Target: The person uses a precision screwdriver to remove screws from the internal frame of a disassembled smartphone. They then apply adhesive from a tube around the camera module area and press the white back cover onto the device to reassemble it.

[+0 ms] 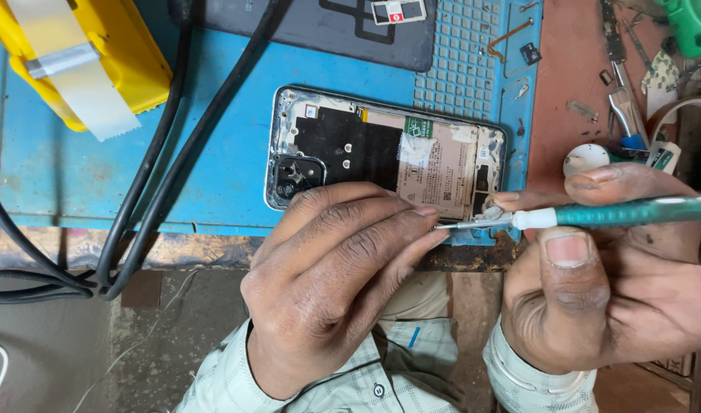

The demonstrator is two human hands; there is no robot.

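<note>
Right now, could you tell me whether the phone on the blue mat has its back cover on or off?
Off. The phone lies face down with its black shield plate, camera module and battery exposed inside the frame.

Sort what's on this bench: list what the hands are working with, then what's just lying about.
In use:
opened phone, steadied by the left hand
green screwdriver, held in the right hand, tip at the phone's lower edge
blue mat under the phone

Lying about:
yellow box
black cables
dark back cover
tweezers
</note>
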